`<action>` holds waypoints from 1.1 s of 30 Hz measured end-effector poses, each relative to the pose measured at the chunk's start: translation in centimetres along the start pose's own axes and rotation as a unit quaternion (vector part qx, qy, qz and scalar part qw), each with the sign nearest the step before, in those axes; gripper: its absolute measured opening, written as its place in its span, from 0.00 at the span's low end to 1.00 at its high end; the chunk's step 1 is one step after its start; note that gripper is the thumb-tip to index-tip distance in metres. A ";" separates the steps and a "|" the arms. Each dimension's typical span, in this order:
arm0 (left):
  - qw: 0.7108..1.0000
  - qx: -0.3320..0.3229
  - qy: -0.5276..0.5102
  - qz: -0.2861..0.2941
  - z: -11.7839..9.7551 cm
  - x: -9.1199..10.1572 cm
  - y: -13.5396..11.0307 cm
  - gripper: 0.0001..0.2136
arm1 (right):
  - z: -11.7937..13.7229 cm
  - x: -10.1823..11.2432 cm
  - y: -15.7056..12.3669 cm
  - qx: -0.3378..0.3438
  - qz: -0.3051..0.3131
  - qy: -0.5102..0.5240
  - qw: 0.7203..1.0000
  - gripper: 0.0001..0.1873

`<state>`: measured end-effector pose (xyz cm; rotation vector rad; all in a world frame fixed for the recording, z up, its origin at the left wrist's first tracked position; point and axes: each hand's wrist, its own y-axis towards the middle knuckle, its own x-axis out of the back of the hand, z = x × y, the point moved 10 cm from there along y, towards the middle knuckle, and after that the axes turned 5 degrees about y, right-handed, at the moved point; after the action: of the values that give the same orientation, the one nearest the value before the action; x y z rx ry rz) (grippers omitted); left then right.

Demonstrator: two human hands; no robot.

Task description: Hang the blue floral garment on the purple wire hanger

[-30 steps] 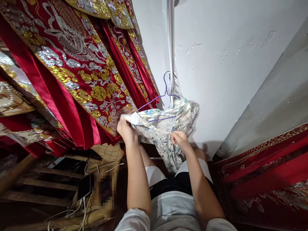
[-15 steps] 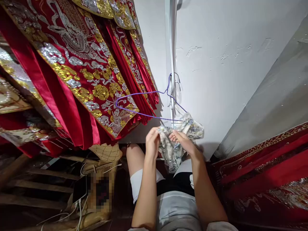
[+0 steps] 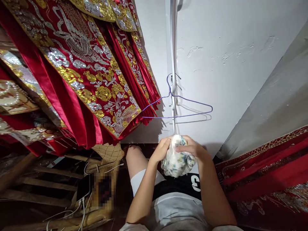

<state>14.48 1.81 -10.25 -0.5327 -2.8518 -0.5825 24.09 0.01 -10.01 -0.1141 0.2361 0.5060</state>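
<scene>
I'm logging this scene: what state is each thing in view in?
Floral cloth: bunched up, held in both hands
Left hand: gripping the cloth
Right hand: gripping the cloth
Purple hanger: hanging, without the cloth
Red embroidered garment: hanging
Phone: screen dark, cable at its lower end

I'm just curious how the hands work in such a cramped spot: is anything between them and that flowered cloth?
Nothing visible is in the way. The left hand and right hand both hold the flowered cloth directly. The purple hanger hangs beyond them, not between.
</scene>
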 end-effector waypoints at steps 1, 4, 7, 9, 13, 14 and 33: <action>1.000 0.023 0.015 0.011 1.2 0.0 -0.4 0.35 | 0.8 0.7 -0.4 0.003 -0.006 -0.032 0.999 0.13; 0.994 0.072 0.083 -0.001 3.7 1.8 -1.9 0.32 | 5.2 3.8 -0.8 0.092 -0.098 -0.135 0.982 0.06; 0.984 0.098 0.145 -0.012 4.2 4.9 -3.6 0.28 | 9.6 5.4 -0.6 0.225 -0.206 -0.230 0.924 0.13; 0.977 0.101 0.190 -0.011 3.7 6.9 -4.5 0.25 | 10.0 5.3 0.8 0.233 -0.229 -0.303 0.895 0.22; 0.965 0.104 0.242 -0.002 2.5 9.6 -5.7 0.23 | 8.3 6.6 3.5 0.158 -0.242 -0.432 0.854 0.19; 0.968 0.103 0.230 -0.009 2.4 10.2 -5.8 0.22 | 8.3 7.3 3.4 0.158 -0.253 -0.448 0.843 0.17; 0.978 -0.066 0.042 -0.192 -6.2 16.6 5.6 0.13 | 8.4 6.4 1.9 0.208 -0.099 -0.371 0.900 0.08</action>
<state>2.03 9.16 1.34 0.0325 -2.8614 -0.8384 30.23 6.08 -3.65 0.4690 -0.4182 0.2574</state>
